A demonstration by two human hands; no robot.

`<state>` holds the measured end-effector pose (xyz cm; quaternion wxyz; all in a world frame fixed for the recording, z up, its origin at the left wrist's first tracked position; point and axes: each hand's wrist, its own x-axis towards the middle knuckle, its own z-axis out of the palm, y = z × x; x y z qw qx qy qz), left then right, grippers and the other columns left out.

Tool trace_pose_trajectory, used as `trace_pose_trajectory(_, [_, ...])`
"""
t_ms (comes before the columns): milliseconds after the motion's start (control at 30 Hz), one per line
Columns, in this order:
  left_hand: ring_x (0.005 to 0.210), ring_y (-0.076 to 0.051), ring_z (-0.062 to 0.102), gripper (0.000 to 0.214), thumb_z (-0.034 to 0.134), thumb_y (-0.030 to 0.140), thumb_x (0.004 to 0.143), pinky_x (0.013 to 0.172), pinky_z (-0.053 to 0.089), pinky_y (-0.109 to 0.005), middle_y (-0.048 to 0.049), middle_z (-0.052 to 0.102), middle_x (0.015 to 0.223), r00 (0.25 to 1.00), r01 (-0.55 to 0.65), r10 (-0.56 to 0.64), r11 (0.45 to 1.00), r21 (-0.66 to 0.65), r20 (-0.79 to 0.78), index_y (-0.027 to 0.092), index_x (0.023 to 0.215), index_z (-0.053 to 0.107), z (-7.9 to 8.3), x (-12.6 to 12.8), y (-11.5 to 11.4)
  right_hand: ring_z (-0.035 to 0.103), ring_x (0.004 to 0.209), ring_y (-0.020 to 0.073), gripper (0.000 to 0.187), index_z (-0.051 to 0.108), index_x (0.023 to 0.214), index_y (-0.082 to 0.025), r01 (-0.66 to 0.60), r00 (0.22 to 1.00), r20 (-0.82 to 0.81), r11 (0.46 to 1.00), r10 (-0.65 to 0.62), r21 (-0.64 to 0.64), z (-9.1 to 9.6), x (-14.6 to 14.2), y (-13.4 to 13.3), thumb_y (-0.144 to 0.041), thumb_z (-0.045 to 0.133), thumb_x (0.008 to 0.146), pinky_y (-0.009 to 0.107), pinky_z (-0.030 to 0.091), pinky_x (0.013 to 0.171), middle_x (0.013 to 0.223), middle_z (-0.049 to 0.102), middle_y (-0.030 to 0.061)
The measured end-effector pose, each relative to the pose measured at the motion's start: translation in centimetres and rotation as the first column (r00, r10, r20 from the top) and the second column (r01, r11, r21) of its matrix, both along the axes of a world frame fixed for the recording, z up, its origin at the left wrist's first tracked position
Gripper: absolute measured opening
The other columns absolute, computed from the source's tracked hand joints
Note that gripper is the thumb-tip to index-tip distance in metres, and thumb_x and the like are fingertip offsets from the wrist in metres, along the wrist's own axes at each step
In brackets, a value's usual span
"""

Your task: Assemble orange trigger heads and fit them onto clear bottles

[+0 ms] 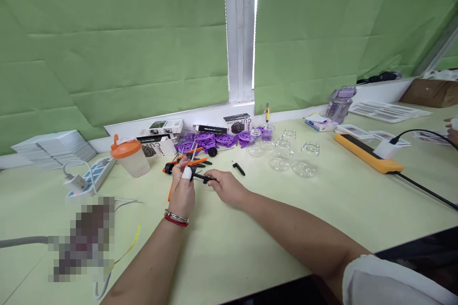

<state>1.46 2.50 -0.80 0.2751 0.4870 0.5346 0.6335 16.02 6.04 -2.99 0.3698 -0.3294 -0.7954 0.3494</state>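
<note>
My left hand (182, 195), with a white wrap on one finger, is closed around the left end of a slim black plastic part (200, 178). My right hand (229, 187) pinches the right end of that part between thumb and fingers. Just beyond my left hand lie orange-and-black plastic pieces (202, 160) and thin metal rods, partly hidden by my fingers. A short black L-shaped piece (238, 168) rests on the table to the right. Behind these is a row of purple openwork plastic pieces (225, 140).
Several clear glass jars (304, 159) stand right of centre. Printed boxes (162, 145) and an orange-lidded cup (130, 156) are at left, near a white power strip (93, 176). An orange power strip (368, 153) with a black cable lies right. Another person's hand (452, 128) shows at the right edge.
</note>
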Motion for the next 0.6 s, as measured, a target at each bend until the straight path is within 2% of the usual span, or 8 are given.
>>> trace_pose_trajectory(100, [0.138,-0.023,0.028,0.032,0.049,0.025,0.085,0.113,0.024,-0.039,-0.009,0.035,0.145,0.998,0.026,-0.022,0.997,0.072,-0.057,0.023,0.117,0.047,-0.3,0.1,-0.1,0.054,0.065,0.0116,0.026,0.06,0.109,-0.019,-0.047,0.989,-0.147,0.986,0.023,-0.16,-0.4,-0.5,-0.2,-0.015,0.049,0.085,0.025,0.042,0.064,0.079,0.062,0.0015])
trace_pose_trajectory(167, [0.139,-0.024,0.026,0.05,0.054,0.02,0.078,0.113,0.023,-0.041,-0.0083,0.031,0.147,0.996,0.081,-0.075,0.99,0.114,-0.051,0.025,0.126,0.041,-0.7,0.3,0.1,0.051,0.059,0.0096,0.024,0.06,0.105,-0.018,-0.112,0.965,-0.259,0.958,0.042,-0.264,-0.4,-0.8,-0.2,-0.016,0.051,0.083,0.024,0.042,0.06,0.075,0.06,0.0001])
trace_pose_trajectory(233, [0.14,-0.024,0.024,0.071,0.058,0.015,0.069,0.113,0.023,-0.042,-0.0083,0.024,0.15,0.991,0.13,-0.124,0.977,0.168,-0.046,0.027,0.133,0.031,-1.0,0.5,0.2,0.048,0.055,0.008,0.02,0.06,0.101,-0.017,-0.208,0.922,-0.383,0.913,0.063,-0.35,-0.1,-0.9,-0.2,-0.019,0.053,0.082,0.023,0.039,0.055,0.07,0.057,-0.0016])
trace_pose_trajectory(300, [0.14,-0.025,0.024,0.083,0.061,0.012,0.062,0.112,0.024,-0.042,-0.0096,0.02,0.15,0.985,0.163,-0.148,0.965,0.206,-0.085,0.027,0.135,0.025,-0.9,0.8,0.1,0.045,0.05,0.0069,0.019,0.059,0.097,-0.016,-0.293,0.874,-0.483,0.856,0.059,-0.426,0.2,-0.9,-0.2,-0.023,0.057,0.08,0.021,0.035,0.05,0.064,0.054,-0.0036])
trace_pose_trajectory(367, [0.138,-0.026,0.028,0.083,0.063,0.012,0.063,0.111,0.025,-0.043,-0.011,0.022,0.148,0.973,0.188,-0.156,0.962,0.198,-0.168,0.026,0.135,0.025,-0.4,0.9,-0.2,0.044,0.047,0.0061,0.023,0.059,0.095,-0.015,-0.337,0.843,-0.537,0.809,0.032,-0.482,0.5,-0.9,-0.2,-0.026,0.062,0.076,0.02,0.032,0.045,0.061,0.052,-0.0047])
trace_pose_trajectory(433, [0.135,-0.026,0.031,0.081,0.065,0.015,0.066,0.11,0.027,-0.044,-0.0111,0.027,0.146,0.955,0.191,-0.146,0.969,0.159,-0.259,0.026,0.136,0.026,0.1,0.8,-0.5,0.043,0.044,0.0058,0.028,0.059,0.095,-0.014,-0.355,0.825,-0.565,0.784,0.006,-0.51,0.7,-0.9,-0.2,-0.028,0.066,0.072,0.019,0.03,0.042,0.059,0.052,-0.0051])
trace_pose_trajectory(600, [0.133,-0.027,0.033,0.079,0.071,0.024,0.068,0.11,0.027,-0.045,-0.0097,0.035,0.142,0.909,0.127,-0.059,0.982,0.138,-0.413,0.028,0.137,0.031,0.4,-0.1,-0.6,0.044,0.041,0.0065,0.03,0.06,0.094,-0.013,-0.395,0.798,-0.603,0.767,0.012,-0.506,0.8,-0.8,-0.2,-0.031,0.067,0.071,0.02,0.033,0.04,0.054,0.053,-0.0057])
